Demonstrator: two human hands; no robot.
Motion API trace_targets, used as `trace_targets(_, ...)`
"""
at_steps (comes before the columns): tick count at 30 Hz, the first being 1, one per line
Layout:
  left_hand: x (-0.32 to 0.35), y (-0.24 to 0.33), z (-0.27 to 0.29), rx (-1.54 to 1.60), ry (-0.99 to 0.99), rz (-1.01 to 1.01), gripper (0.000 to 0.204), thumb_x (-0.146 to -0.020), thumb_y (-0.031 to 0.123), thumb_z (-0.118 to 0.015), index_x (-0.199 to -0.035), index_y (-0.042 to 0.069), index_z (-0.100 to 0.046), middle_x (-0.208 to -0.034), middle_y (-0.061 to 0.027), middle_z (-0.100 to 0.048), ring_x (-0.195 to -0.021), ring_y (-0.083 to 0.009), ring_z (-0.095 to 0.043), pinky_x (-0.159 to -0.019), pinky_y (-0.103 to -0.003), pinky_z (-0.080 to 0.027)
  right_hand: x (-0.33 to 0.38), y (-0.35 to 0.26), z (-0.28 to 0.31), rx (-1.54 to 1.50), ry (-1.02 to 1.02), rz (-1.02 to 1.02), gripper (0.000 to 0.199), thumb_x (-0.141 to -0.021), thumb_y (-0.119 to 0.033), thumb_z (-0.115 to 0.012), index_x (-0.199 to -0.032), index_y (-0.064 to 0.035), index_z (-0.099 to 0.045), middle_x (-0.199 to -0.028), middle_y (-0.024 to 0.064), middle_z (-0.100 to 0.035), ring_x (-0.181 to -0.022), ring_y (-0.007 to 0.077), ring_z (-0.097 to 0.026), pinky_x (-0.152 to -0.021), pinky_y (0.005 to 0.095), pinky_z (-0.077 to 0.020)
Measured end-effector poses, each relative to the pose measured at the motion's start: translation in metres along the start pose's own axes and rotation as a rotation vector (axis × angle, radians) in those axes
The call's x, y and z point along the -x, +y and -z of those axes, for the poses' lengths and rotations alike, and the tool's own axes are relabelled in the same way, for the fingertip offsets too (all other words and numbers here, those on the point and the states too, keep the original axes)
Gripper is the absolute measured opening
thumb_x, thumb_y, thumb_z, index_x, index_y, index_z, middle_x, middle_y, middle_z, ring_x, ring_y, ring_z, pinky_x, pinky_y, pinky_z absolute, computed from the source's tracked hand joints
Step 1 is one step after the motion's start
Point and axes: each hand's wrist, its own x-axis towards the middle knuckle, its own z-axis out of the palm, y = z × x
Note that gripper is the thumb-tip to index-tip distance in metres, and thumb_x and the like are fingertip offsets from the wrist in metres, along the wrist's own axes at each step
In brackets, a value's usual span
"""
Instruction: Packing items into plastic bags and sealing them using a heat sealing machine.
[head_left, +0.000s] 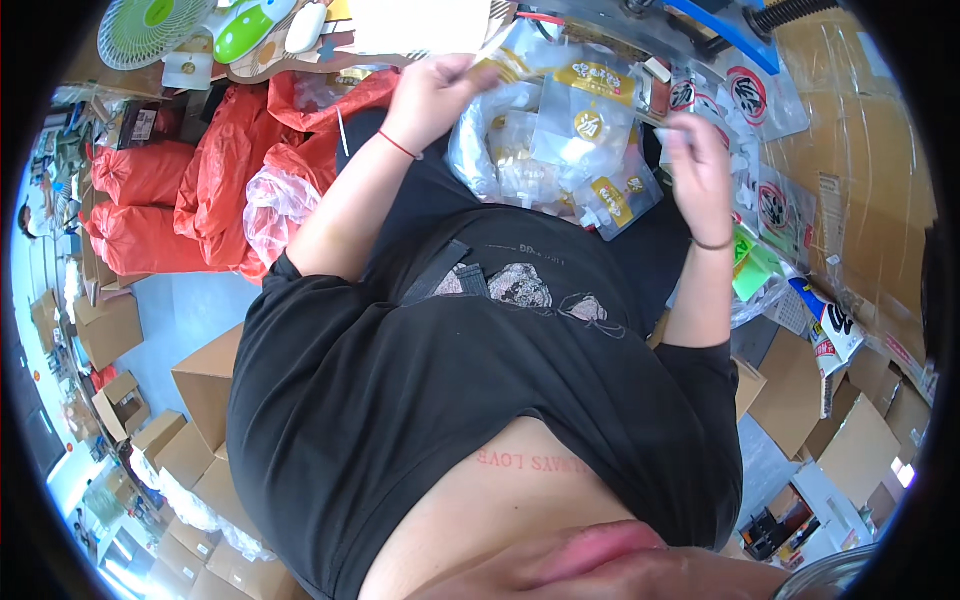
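Note:
My left hand (437, 97), a red string at its wrist, is closed at the upper middle. Its blurred fingertips pinch the edge of a clear plastic pouch with gold print (509, 66). Over my lap lies a heap of similar clear pouches (583, 125), some loose and overlapping, with a clear plastic bag (474, 150) around their left side. To the right of the heap, my right hand (700, 178) is raised with its fingers bent together. A small pale bit shows by its fingertips, too small to name.
Red plastic sacks (215, 180) stand at the left. A green-and-white fan (160, 32) and a white mouse (306, 28) sit on the table at the top left. A blue metal frame (735, 30) juts in at the top right, near cardboard (850, 130). Cartons (205, 385) lie behind me.

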Motion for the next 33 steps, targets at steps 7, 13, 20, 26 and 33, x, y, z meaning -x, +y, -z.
trace_targets(7,0.010,0.046,-0.056,0.019,-0.451,0.176,0.023,-0.093,0.021,-0.069,-0.101,0.000,-0.072,-0.083,0.0010,-0.070,-0.073,-0.0033,-0.057,-0.069,-0.021,-0.048,-0.032,-0.033,-0.020,-0.312,-0.024,0.005,0.015,-0.095,-0.016,-0.065,-0.097,-0.0016,-0.063,-0.085,0.0006,-0.062,-0.076,0.0089,-0.054,-0.067,0.0248,-0.0445)
trace_targets(13,0.017,0.036,-0.087,0.547,-0.600,0.332,0.025,-0.094,0.022,-0.067,-0.107,0.000,-0.070,-0.090,-0.0018,-0.071,-0.081,-0.0050,-0.062,-0.073,-0.021,-0.050,-0.042,-0.020,-0.003,-0.167,-0.333,0.047,0.022,-0.101,-0.022,-0.056,-0.102,-0.0008,-0.063,-0.089,0.0021,-0.063,-0.084,0.0101,-0.055,-0.075,0.0267,-0.0450)
trace_targets(20,0.027,0.037,-0.103,0.761,-0.709,0.546,0.026,-0.095,0.025,-0.065,-0.110,0.003,-0.067,-0.089,-0.0006,-0.072,-0.084,-0.0047,-0.066,-0.072,-0.019,-0.051,-0.032,-0.003,0.011,-0.142,-0.418,0.050,0.026,-0.102,-0.024,-0.052,-0.105,-0.0003,-0.064,-0.087,0.0016,-0.062,-0.082,0.0107,-0.055,-0.075,0.0254,-0.0444)
trace_targets(26,0.019,0.028,-0.107,0.401,-0.686,0.358,0.026,-0.094,0.025,-0.068,-0.107,0.002,-0.069,-0.092,-0.0031,-0.072,-0.080,-0.0063,-0.065,-0.073,-0.021,-0.051,-0.025,0.012,0.019,-0.308,-0.172,-0.200,0.028,-0.099,-0.025,-0.059,-0.098,0.0016,-0.064,-0.077,0.0031,-0.061,-0.073,0.0130,-0.056,-0.069,0.0270,-0.0457)
trace_targets(33,0.027,0.038,-0.109,0.474,-0.623,0.436,0.027,-0.092,0.026,-0.071,-0.103,0.002,-0.071,-0.088,-0.0014,-0.071,-0.075,-0.0045,-0.061,-0.069,-0.019,-0.048,-0.026,-0.002,0.003,-0.158,-0.282,0.021,0.013,-0.095,-0.013,-0.064,-0.095,-0.0008,-0.068,-0.083,-0.0016,-0.064,-0.077,0.0056,-0.055,-0.069,0.0207,-0.0440)
